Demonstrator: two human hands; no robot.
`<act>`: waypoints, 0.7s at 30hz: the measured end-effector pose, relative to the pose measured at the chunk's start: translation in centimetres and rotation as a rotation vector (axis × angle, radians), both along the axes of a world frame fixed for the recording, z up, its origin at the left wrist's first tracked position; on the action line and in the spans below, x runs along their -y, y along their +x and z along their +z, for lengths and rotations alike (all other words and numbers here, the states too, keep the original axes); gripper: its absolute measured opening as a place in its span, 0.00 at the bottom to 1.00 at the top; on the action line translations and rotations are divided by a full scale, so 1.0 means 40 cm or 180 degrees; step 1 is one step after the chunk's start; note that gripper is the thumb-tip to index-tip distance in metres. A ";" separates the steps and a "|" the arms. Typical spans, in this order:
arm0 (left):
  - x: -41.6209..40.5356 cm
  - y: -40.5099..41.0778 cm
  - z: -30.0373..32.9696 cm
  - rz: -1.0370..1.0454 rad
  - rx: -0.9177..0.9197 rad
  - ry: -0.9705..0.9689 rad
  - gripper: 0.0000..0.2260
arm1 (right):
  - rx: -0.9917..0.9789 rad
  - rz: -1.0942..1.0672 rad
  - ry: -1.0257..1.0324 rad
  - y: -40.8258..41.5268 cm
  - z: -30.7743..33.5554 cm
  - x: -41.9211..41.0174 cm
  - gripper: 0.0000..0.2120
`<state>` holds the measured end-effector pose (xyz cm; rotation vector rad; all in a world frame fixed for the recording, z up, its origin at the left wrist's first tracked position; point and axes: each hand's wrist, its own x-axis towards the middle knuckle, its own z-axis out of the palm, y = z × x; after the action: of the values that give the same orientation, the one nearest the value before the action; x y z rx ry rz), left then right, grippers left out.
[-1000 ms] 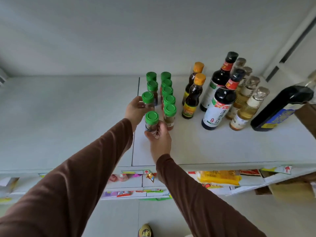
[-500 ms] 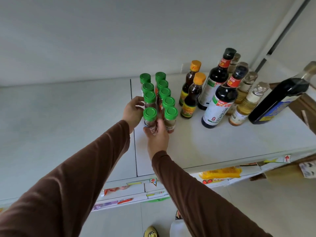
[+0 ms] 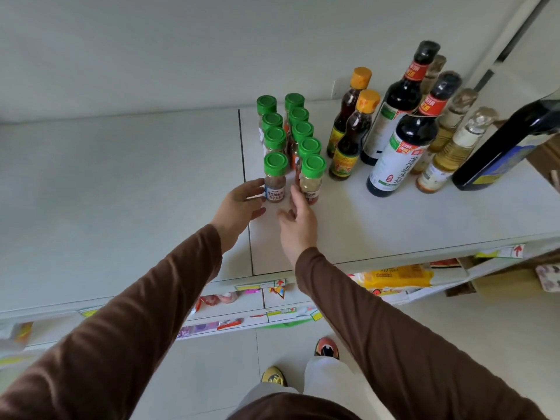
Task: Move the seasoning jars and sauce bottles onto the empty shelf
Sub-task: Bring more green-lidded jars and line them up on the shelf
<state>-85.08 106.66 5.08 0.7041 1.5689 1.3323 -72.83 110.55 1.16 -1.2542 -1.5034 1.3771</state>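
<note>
On the white shelf (image 3: 394,225) 9 green-capped seasoning jars (image 3: 298,133) stand upright in 2 close rows, 4 in the left row and 5 in the right. The left hand (image 3: 239,204) lies just left of the front left jar (image 3: 275,177), fingers relaxed and spread; whether they touch it is hard to tell. The right hand (image 3: 298,219) reaches with loose, parted fingers between that jar and the front right jar (image 3: 312,180), holding nothing. To the right stand the sauce bottles (image 3: 403,137), upright and near one another.
</note>
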 end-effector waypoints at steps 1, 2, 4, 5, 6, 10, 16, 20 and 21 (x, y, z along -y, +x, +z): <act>0.001 0.007 -0.005 0.0018 -0.0006 -0.0005 0.22 | -0.0010 0.0014 -0.0014 0.006 0.002 0.002 0.29; 0.001 0.011 -0.009 0.0041 -0.0003 0.0000 0.23 | 0.0020 0.0047 -0.0013 0.008 0.005 0.005 0.28; -0.004 0.014 -0.013 0.0038 -0.0016 0.0013 0.25 | 0.0094 0.0159 0.0000 0.003 0.009 0.005 0.27; -0.007 0.015 -0.013 0.0010 -0.0042 0.0015 0.26 | 0.0119 0.0198 -0.0021 -0.002 0.011 0.001 0.27; -0.011 0.016 -0.013 -0.0017 -0.0069 0.0009 0.27 | 0.0145 0.0217 -0.0045 -0.007 0.016 -0.004 0.27; -0.030 0.015 -0.010 -0.0091 -0.0121 -0.0056 0.30 | 0.0260 0.0248 -0.0115 -0.022 0.027 -0.026 0.28; -0.050 0.016 -0.006 -0.0057 -0.0150 -0.0153 0.30 | 0.0343 0.0354 -0.0109 -0.028 0.029 -0.056 0.29; -0.059 0.017 0.002 -0.0072 -0.0170 -0.0155 0.31 | 0.0316 0.0369 -0.0163 -0.033 0.036 -0.066 0.29; -0.061 0.017 0.004 -0.0065 -0.0167 -0.0168 0.31 | 0.0307 0.0372 -0.0167 -0.034 0.036 -0.068 0.29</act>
<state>-84.41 109.09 5.23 0.7259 1.6284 1.2622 -74.17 113.26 2.62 -1.2991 -1.6387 1.4576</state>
